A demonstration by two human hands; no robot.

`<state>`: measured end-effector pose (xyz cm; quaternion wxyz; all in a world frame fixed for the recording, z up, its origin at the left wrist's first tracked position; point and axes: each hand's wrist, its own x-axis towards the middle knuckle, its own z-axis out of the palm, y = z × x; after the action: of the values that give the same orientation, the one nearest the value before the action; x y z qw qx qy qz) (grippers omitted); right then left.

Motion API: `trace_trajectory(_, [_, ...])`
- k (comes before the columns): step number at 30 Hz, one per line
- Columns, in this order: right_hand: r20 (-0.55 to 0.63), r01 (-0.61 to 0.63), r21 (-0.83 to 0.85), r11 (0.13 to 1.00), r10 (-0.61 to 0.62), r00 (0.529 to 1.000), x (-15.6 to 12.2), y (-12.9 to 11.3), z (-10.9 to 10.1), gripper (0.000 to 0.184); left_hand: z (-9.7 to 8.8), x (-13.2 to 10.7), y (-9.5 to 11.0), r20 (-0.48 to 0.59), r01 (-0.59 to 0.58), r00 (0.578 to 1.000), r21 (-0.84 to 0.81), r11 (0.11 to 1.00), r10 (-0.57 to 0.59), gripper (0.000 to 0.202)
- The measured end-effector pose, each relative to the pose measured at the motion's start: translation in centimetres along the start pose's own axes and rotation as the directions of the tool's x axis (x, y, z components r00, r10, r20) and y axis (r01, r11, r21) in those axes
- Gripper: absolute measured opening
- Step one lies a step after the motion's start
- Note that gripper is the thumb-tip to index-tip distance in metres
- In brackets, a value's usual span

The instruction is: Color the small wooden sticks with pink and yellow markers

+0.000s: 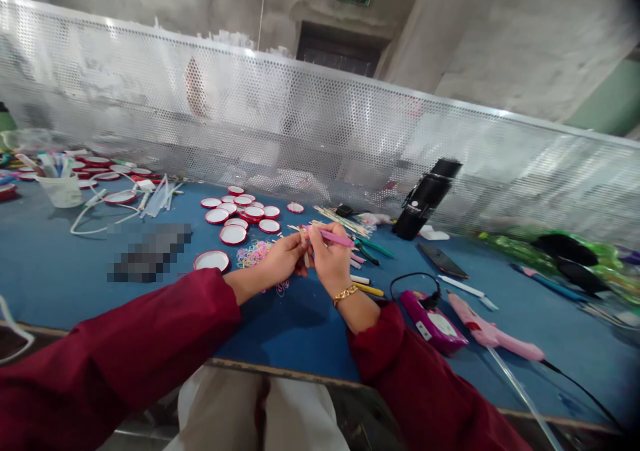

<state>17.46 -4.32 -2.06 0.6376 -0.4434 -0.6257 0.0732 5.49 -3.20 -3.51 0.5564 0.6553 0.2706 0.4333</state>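
Note:
My right hand (pixel 330 259) is closed around a pink pen (pixel 337 238), whose back end sticks out to the right past my fingers. My left hand (pixel 286 257) meets it at the fingertips, fingers pinched together. A small pale piece shows between the two hands, too small to name. Just left of and below my left hand lies a pile of thin coloured rubber bands (pixel 253 253). Behind it several round lids (pixel 233 235) with red rims and white insides are spread on the blue table (pixel 300 334).
Right of my hands are teal-handled pliers (pixel 375 248), a purple box (pixel 434 323) with a cable, a pink glue gun (pixel 493 331), a phone (pixel 443 260) and a black bottle (pixel 425 199). A cup of pens (pixel 61 189) stands far left. A perforated metal screen (pixel 320 124) borders the back.

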Motion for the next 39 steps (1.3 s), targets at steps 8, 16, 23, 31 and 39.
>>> trace_trajectory(8, [-0.011,0.018,0.002,1.0,-0.018,1.0,-0.01,-0.1,-0.07,0.02,-0.04,-0.03,-0.04,0.001,-0.006,1.0,-0.024,1.0,0.006,0.034])
trace_trajectory(16, [-0.005,0.037,-0.049,0.998,-0.038,0.999,0.02,-0.45,-0.21,0.019,-0.05,0.07,-0.1,-0.011,0.0,1.0,-0.021,1.0,0.0,0.034])
trace_trajectory(23, [-0.012,0.023,-0.02,1.0,-0.023,1.0,0.07,-0.3,-0.14,0.018,-0.12,0.02,-0.08,-0.003,-0.007,1.0,-0.002,1.0,0.007,0.034])
trace_trajectory(31, [-0.003,0.011,-0.021,1.0,-0.011,1.0,0.05,-0.3,-0.13,0.02,-0.01,-0.05,0.12,-0.003,-0.004,1.0,-0.01,1.0,0.004,0.037])
trace_trajectory(39, [-0.009,-0.002,-0.034,0.999,0.001,1.0,0.03,-0.26,-0.08,0.021,-0.01,-0.04,0.06,-0.011,-0.012,1.0,0.006,1.0,0.012,0.037])
